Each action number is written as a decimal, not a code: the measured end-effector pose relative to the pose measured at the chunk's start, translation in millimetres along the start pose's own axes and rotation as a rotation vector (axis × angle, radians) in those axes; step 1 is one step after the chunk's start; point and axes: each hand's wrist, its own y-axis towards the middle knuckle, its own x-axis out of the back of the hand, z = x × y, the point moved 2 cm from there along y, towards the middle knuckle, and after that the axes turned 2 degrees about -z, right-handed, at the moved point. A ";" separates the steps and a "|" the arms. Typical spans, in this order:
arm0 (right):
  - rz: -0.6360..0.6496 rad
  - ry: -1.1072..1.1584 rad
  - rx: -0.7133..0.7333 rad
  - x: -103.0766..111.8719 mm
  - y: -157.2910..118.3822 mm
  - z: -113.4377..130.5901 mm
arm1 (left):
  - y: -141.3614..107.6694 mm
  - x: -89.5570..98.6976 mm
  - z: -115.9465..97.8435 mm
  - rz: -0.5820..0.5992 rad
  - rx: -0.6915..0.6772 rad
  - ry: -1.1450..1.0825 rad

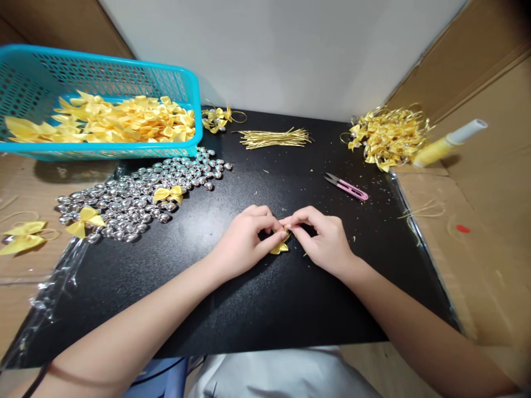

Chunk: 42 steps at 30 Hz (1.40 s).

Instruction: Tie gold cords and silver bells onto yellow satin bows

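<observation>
Low over the middle of the black tabletop, my left hand pinches a small yellow ribbon bow between thumb and fingers. Part of the bow shows below the fingertips; the rest is covered. My right hand meets it from the right, thumb and forefinger pinched together at the bow's upper edge. Whatever those right fingertips grip is too small to make out. Beyond the right hand lies a pair of pink thread snips, blades toward the upper left. Farther back rests a bundle of gold twist ties.
A blue plastic basket of yellow bows stands back left. Silver beads spread before it, two bows among them. A pile of bows with gold loops sits back right beside a yellow thread spool. Cardboard borders the right.
</observation>
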 end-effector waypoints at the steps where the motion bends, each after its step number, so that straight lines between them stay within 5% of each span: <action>1: 0.003 -0.001 0.003 -0.1 0.0 0.1 | -0.2 -0.1 0.2 -0.002 0.000 0.001; 27: 0.011 -0.028 0.027 -0.8 -1.4 4.7 | -2.3 -1.2 0.2 -0.025 0.073 -0.008; 42: -0.035 -0.126 0.161 1.0 -0.8 6.3 | -0.9 -1.7 -0.4 -0.011 0.055 0.029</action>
